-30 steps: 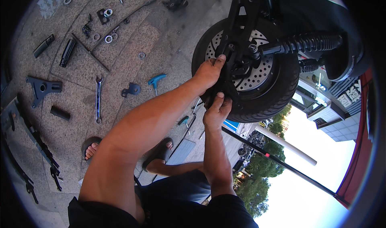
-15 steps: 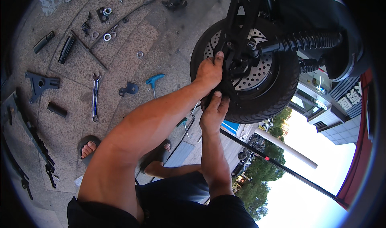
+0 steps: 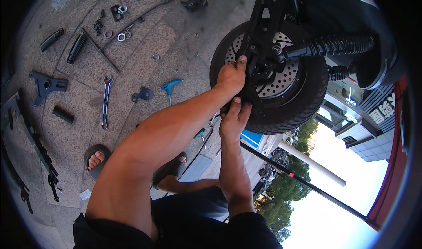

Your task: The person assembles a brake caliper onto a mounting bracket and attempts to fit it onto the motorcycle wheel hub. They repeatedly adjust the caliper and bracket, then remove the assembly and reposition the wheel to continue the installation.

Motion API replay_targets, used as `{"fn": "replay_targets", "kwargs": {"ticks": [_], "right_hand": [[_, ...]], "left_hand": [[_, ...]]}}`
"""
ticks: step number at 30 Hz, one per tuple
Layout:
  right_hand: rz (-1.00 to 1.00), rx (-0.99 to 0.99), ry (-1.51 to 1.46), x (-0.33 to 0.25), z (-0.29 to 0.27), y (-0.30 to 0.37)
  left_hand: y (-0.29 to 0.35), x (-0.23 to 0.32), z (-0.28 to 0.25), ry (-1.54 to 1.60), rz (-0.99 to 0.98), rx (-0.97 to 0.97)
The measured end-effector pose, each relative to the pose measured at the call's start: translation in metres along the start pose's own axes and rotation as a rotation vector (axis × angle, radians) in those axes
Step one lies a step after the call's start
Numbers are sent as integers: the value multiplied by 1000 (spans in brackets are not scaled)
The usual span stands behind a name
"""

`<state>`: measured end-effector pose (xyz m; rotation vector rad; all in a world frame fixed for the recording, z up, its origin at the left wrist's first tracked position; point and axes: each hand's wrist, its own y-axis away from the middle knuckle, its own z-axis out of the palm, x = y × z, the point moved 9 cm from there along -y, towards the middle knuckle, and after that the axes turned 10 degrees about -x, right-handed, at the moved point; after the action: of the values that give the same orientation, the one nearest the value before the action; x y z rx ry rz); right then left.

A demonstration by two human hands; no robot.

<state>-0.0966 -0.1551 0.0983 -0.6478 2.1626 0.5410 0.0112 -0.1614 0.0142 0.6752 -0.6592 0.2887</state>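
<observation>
Clock centre: the black part (image 3: 252, 96), set at the lower left of the brake disc, between our two hands; from it we count the hours.
Right hand: ours (image 3: 236, 116) sits at seven o'clock and grasps the black part, thumb on its near edge, the other fingers bent round it.
Left hand: ours (image 3: 231, 76) sits between ten and eleven, thumb against the black arm (image 3: 256, 38) that runs up to twelve; the fingers go out of sight, so we cannot tell how firmly they close.
Change: very little in the last second; our right thumb has crept slightly toward eleven, and both hands stay beside the wheel.
Meaning: we judge the work to be at a stage of steadying and small shifts, the part needing both hands.
Wheel: the drilled disc (image 3: 288, 75) is at two, the tyre (image 3: 288, 122) curving round it.
Shock: its black spring (image 3: 336, 47) lies farther out at two.
Tools: a green-handled key (image 3: 201, 134) at eight; a blue-handled key (image 3: 171, 85) and, beyond it, a wrench (image 3: 106, 103) at nine.
Loose metal: a small plate (image 3: 143, 94) and a larger bracket (image 3: 47, 87) at nine, washers (image 3: 121, 37) near ten.
Background: trees (image 3: 277, 192) between five and six.
</observation>
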Motion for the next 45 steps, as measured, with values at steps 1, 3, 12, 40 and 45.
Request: {"fn": "replay_targets", "kwargs": {"ticks": [1,3,12,40,45], "right_hand": [[-16,3,-19,-1,0,0],[-31,-12,-26,-2,0,-1],[15,29,89,2,-8,-7],[-260,-996,573,0,-10,184],[-224,-785,507,-22,-55,161]], "left_hand": [[-1,-1,0,3,5,7],[-3,-4,3,31,8,-9],[-8,-13,8,471,-163,-433],[10,10,23,355,-23,-173],[13,12,22,274,-49,-139]]}}
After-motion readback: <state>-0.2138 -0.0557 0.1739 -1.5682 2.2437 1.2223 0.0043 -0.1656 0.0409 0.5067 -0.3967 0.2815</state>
